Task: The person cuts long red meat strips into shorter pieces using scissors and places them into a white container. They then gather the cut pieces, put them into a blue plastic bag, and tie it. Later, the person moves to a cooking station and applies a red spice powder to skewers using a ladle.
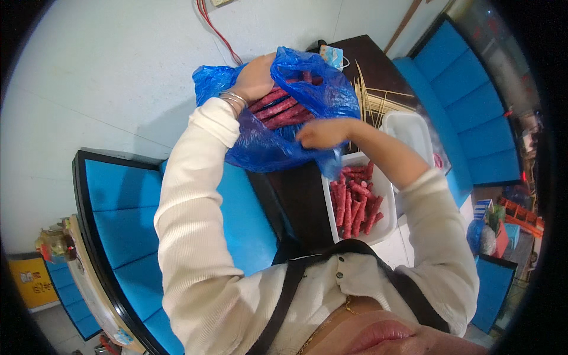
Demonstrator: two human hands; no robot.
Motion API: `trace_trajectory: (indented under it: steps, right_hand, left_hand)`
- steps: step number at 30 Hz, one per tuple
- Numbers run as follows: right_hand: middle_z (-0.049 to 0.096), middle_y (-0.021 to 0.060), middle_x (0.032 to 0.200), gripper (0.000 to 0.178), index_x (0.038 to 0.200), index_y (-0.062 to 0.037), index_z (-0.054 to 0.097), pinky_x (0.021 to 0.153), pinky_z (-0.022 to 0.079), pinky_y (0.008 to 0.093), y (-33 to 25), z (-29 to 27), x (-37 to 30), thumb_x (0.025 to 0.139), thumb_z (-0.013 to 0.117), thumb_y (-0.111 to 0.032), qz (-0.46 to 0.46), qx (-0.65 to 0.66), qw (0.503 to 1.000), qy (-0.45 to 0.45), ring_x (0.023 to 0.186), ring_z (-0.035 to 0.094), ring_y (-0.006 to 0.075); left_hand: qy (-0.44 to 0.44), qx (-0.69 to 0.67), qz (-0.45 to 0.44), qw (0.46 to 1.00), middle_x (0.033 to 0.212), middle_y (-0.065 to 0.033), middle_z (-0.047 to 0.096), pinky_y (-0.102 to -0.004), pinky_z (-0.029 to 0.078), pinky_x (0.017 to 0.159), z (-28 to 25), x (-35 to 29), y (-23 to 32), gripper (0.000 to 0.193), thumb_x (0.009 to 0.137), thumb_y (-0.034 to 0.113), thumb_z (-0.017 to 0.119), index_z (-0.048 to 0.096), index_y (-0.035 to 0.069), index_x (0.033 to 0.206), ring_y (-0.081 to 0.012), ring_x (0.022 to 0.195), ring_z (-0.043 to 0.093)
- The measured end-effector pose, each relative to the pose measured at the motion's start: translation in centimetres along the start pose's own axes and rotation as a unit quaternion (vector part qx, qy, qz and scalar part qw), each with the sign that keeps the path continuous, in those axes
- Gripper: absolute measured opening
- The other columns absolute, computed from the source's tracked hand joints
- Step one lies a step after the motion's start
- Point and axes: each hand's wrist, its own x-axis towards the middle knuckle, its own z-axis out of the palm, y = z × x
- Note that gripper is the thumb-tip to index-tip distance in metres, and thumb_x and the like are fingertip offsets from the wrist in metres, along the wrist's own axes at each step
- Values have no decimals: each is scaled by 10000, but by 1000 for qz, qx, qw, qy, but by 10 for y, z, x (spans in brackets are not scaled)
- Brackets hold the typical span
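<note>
- I take the crumpled blue plastic bag (278,148) as my landmark; it is held up over the dark wooden table (302,195), with the far end of the table behind it.
- My left hand (255,77) is at the bag's upper left edge, fingers curled over the plastic and gripping it — the fingertips go inside the opening, so I cannot see them. Thin metal bangles (232,100) sit at the wrist.
- My right hand (322,133) is at the bag's right side, fingers bent and pinching the plastic near the mouth; how tight the pinch is I cannot tell, as the fingertips sink into folds.
- Inside the bag lie long red sausages (278,109), side by side; only part of them shows, the rest is covered by the blue film.
- Just below and right of the bag stands a white rectangular plastic tray (387,228) holding more red sausage pieces (355,201); the bag's lower corner hangs over its near-left rim.
- Right of the bag, a second white tray (408,130) — my right forearm cuts off its lower part.
- Behind the bag's right edge, a bundle of thin wooden skewers (373,100) fans out on the table.
- Left of the bag, a blue padded bench seat (124,213) is partly hidden by my cream sleeve.
</note>
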Motion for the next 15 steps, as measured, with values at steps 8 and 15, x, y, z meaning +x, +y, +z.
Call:
trace_trajectory:
  steps: [8, 15]
  right_hand:
    - [532, 50, 730, 111, 839, -39, 565, 639, 445, 268, 58, -27, 39, 780, 552, -132, 221, 570, 549, 570, 662, 525, 186]
    - [527, 97, 1026, 374, 1146, -14, 442, 764, 420, 277, 45, -4, 20, 781, 492, -79, 73, 310, 699, 640, 876, 518, 158]
  left_hand:
    - [-56, -134, -112, 983, 961, -205, 548, -287, 412, 775, 13, -24, 59, 425, 797, 249, 558, 440, -28, 1096, -265, 863, 544]
    - [51, -166, -127, 977, 833, -150, 597, -280, 424, 670, 34, -7, 33, 225, 808, 138, 522, 533, -15, 973, -212, 715, 554]
